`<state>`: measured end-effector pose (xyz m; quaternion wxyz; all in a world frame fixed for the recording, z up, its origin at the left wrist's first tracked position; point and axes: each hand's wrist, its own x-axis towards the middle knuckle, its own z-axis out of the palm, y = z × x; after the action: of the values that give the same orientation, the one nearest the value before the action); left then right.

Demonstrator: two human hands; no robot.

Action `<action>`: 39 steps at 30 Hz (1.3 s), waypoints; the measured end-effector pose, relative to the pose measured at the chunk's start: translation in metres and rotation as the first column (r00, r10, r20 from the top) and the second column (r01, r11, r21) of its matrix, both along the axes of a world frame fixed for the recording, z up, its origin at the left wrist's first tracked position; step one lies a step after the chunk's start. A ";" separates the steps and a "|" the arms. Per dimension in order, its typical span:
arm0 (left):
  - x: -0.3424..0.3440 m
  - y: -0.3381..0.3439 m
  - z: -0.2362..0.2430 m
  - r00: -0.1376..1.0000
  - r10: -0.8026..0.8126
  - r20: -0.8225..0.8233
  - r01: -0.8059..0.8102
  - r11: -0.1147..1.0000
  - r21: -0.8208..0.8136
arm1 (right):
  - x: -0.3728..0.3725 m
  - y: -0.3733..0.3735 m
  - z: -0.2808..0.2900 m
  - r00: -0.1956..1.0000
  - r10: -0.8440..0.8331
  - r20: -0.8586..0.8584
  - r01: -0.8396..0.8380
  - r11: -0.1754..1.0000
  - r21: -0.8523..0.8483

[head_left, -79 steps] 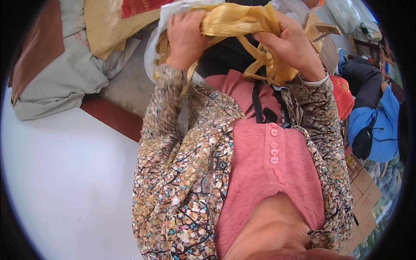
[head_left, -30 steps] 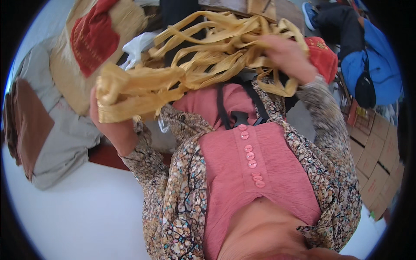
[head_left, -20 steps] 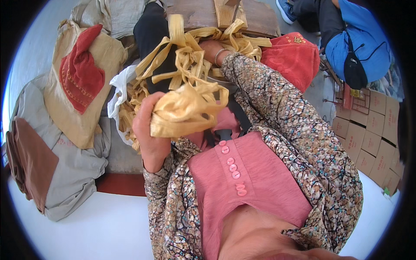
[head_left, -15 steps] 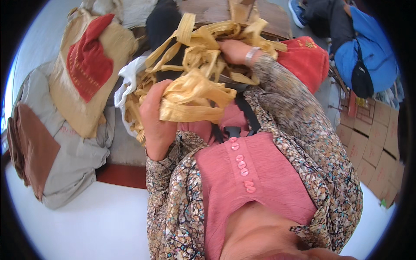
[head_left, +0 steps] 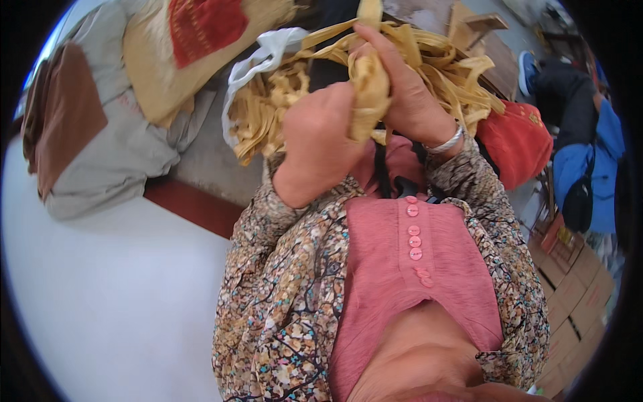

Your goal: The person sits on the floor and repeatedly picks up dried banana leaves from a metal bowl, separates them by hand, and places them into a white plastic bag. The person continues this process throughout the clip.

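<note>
A folded bundle of flat, ribbed yellow strips (head_left: 370, 94) stands between my hands in front of my chest. My left hand (head_left: 316, 137) is closed around its near side, knuckles toward me. Against the bundle's other side, my right hand (head_left: 410, 100), with a silvery bracelet at the wrist, grips the strips, its upper fingers by a strand that rises above. More loose yellow strips (head_left: 462, 74) spill out behind and to the right of my right hand. To the left, a white plastic bag (head_left: 258, 57) holds a heap of curled yellow strips (head_left: 258, 117).
At the far left lie grey cloth (head_left: 114, 161), brown cloth (head_left: 67, 117) and a tan sack (head_left: 157, 74) with red fabric (head_left: 207, 30). A red cloth bundle (head_left: 516, 144) sits at the right. Beyond it are a person in blue (head_left: 586, 174) and stacked cartons (head_left: 579, 295).
My right hand has come from the loose strips to the bundle in my left hand. The bundle has turned upright between both hands. The view has shifted, moving surroundings within the picture.
</note>
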<state>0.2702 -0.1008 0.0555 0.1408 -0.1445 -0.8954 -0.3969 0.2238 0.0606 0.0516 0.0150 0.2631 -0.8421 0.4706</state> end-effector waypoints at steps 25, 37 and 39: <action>-0.049 -0.013 -0.126 0.995 0.023 -0.094 -0.022 1.000 0.016 | 0.025 0.171 0.073 0.934 -0.272 0.232 0.354 0.794 -0.494; 0.007 -0.057 -0.053 0.954 0.029 0.298 -0.138 0.925 0.353 | 0.011 0.106 0.068 0.955 -0.133 0.264 0.116 0.990 0.078; 0.006 -0.052 -0.037 0.993 0.004 0.120 -0.031 0.973 0.227 | 0.000 0.072 0.080 0.997 0.060 0.055 -0.064 0.995 0.071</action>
<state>0.2760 -0.1528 0.0185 0.1065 -0.0956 -0.8519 -0.5038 0.2243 0.1327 0.1313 -0.0315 0.2768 -0.8503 0.4466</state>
